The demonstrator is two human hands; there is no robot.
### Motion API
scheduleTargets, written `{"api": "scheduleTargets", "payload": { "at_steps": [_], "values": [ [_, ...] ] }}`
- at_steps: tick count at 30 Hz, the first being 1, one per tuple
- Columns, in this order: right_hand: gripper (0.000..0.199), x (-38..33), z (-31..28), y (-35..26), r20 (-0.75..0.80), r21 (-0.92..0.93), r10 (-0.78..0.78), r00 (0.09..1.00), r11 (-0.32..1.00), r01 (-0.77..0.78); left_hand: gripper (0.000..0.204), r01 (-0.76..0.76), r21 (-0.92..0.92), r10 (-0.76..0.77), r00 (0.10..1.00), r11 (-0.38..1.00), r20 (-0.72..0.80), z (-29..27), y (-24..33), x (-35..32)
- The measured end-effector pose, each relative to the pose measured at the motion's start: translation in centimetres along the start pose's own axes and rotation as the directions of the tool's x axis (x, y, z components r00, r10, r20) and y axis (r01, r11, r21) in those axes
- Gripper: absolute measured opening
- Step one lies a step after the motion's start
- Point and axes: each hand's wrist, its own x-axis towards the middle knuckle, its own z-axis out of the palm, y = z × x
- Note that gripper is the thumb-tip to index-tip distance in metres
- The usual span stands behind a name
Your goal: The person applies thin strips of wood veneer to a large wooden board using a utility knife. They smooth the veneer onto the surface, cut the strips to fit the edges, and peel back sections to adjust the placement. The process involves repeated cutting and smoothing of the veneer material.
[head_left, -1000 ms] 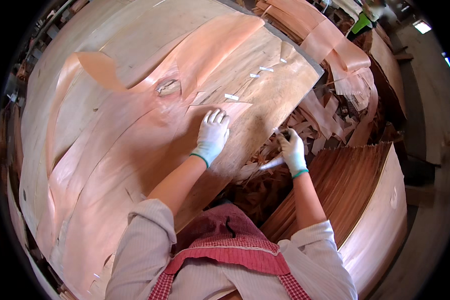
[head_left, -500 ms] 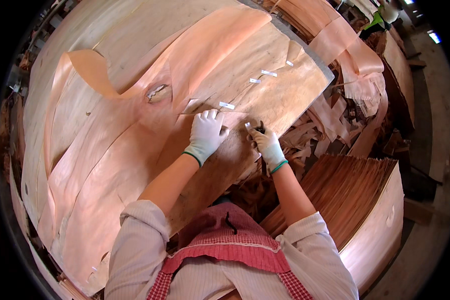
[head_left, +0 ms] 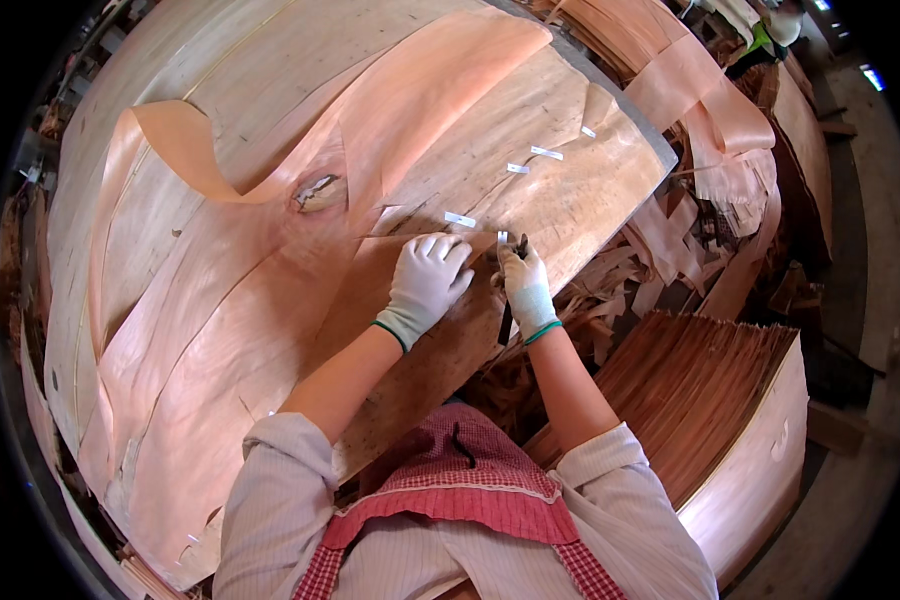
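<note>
A large sheet of thin wood veneer (head_left: 220, 330) lies before me, pinkish at the left and yellower at the right. My left hand (head_left: 425, 285), in a white glove, rests on it with fingers laid along a torn edge and thumb apart. To its right, my gloved right hand (head_left: 526, 285) is closed around a dark, narrow tool (head_left: 505, 326) sticking out below; its kind is not clear. At that hand's fingertips is a small white tape piece (head_left: 502, 238). More short tape strips, such as one strip (head_left: 459, 219), lie across cracks in the veneer.
A long loose veneer ribbon (head_left: 180, 135) curls over the sheet, near a ragged hole (head_left: 320, 192). Veneer scraps (head_left: 660, 235) are heaped beyond the right edge. A thick veneer stack (head_left: 670, 400) stands at my right. Another person (head_left: 770, 35) is at the far right.
My right hand has turned more upright and shifted slightly left, with the tool's lower end showing more. My left hand has moved slightly right and down, its fingers lying flatter.
</note>
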Motion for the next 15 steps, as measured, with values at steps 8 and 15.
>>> {"api": "scheduleTargets", "payload": {
  "at_steps": [8,15],
  "values": [
    [0.019,0.8,-1.1,-0.3,0.056,-0.215,-0.072,0.996,0.973,0.082,0.022,0.003,0.109,-0.006,1.0,0.994,0.022,2.1,-1.1,-0.6],
    [0.03,3.6,-0.3,-2.2,0.146,-0.777,-0.315,0.938,0.55,0.305,0.037,-0.087,0.121,0.076,0.993,0.989,0.092,3.2,-0.5,1.8]
  ]
}}
